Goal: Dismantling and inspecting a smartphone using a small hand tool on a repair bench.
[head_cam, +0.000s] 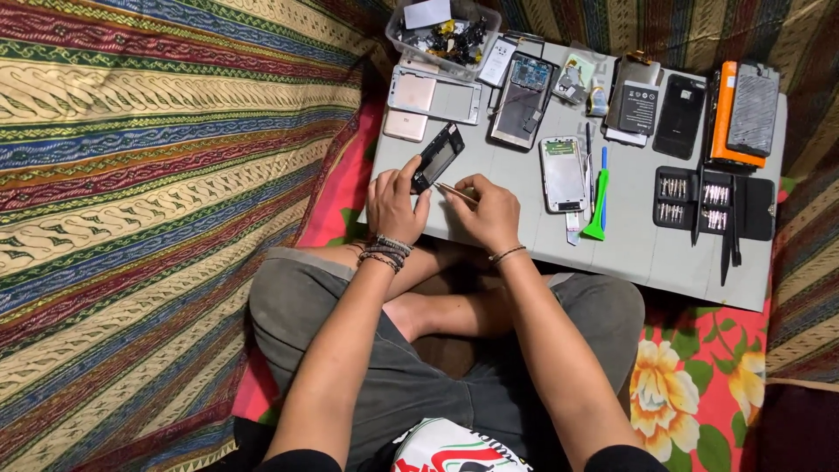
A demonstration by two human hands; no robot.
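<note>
Crossed legs sitting nearest; both hands working at the tabletop's near edge.
Left hand is clamping a light, fragile black phone frame by its lower edges; right hand is pinching thin tweezers toward it.

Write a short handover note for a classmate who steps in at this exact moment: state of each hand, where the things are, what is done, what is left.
Left hand: holds the black phone frame tilted above the grey board.
Right hand: pinches thin tweezers, tip pointing towards the frame.
On the board: an opened white phone, a green pry tool, an open black bit case, a clear parts tub.
Done: several phones lie opened.
Left: the frame is still in hand, not set down.
</note>
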